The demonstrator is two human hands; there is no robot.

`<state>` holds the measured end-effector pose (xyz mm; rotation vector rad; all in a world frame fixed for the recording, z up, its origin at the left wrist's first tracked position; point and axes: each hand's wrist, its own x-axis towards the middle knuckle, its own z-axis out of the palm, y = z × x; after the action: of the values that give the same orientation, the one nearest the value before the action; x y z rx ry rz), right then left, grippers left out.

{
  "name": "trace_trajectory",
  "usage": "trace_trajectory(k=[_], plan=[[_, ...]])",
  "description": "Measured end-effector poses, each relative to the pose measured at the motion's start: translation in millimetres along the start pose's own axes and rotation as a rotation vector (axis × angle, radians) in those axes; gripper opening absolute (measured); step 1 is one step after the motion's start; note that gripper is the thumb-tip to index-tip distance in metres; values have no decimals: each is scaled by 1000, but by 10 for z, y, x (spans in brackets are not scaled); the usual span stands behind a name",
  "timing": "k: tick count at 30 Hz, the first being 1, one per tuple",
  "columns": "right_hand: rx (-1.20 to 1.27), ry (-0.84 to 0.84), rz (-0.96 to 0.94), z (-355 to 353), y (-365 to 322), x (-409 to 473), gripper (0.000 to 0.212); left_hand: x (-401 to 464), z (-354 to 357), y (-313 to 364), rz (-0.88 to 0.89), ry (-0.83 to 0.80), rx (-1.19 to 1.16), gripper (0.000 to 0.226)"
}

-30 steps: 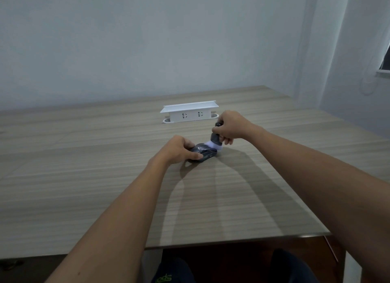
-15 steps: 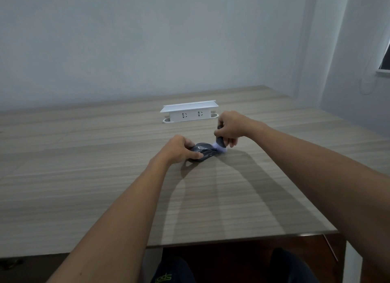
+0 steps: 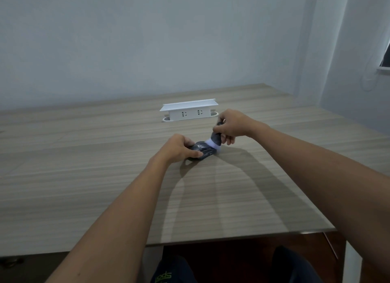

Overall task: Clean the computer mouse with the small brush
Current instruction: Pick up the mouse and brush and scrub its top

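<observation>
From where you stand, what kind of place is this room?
Probably an office or meeting room, sparsely furnished. A large wood-grain table has a white pop-up socket box built into it, plain pale walls surround it, and a computer mouse is being brushed there.

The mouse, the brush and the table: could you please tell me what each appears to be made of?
The mouse: dark, probably plastic, with a slight sheen along its curved top. The brush: a dark grey smooth body, likely plastic, ending in pale, soft-looking bristles, possibly synthetic. The table: matt grey-brown surface with straight, even grain lines, so it looks more like wood-effect laminate than solid wood, though I cannot be sure.
</observation>
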<state>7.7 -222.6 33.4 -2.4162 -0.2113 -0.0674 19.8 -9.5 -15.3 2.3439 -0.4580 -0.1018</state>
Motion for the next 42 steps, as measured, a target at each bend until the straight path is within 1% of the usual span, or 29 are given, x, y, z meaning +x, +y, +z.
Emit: trace_trajectory(k=[4,6,8,10,12,16,18,20,23,25,27,30,34,39,41,42], plan=[[-32,29,18,15,58,-14,16,13,-2,-21,2,-8,3,30],[39,29,-9,21,6,-8,15,18,-3,-19,-2,-5,14,31],[137,-7,-37,32,-72,-4,13,24,-1,-17,-15,1,14,32],[146,-38,-44,45,-160,9,13,21,-2,-11,-23,0,10,33],[87,-51,-24,39,-220,34,14,13,-4,-7,-21,-8,19,33],[-149,-96,43,-13,-137,58,24,-12,5,16,-2,2,16,32],[-169,-84,55,1,-75,60,25,-15,10,21,3,7,14,32],[-126,-42,26,30,-81,75,23,-14,11,19,-3,2,21,34],[23,-4,-39,64,-181,98,18,-8,10,15,-7,1,10,33],[36,2,-55,82,-242,131,17,-5,13,3,-10,8,1,33],[-29,4,-41,99,-247,176,19,1,17,-18,-11,9,-4,34],[-191,-2,-17,105,-182,227,22,3,16,-43,-6,3,-15,37],[-302,8,-47,121,-158,246,21,-8,22,-41,4,7,-22,36],[-92,1,-124,140,-239,257,21,6,17,-52,-2,7,-36,34],[-72,11,-124,140,-252,265,21,11,10,-47,-3,2,-35,34],[-99,15,-111,140,-239,278,22,13,4,-47,-4,-2,-34,35]])
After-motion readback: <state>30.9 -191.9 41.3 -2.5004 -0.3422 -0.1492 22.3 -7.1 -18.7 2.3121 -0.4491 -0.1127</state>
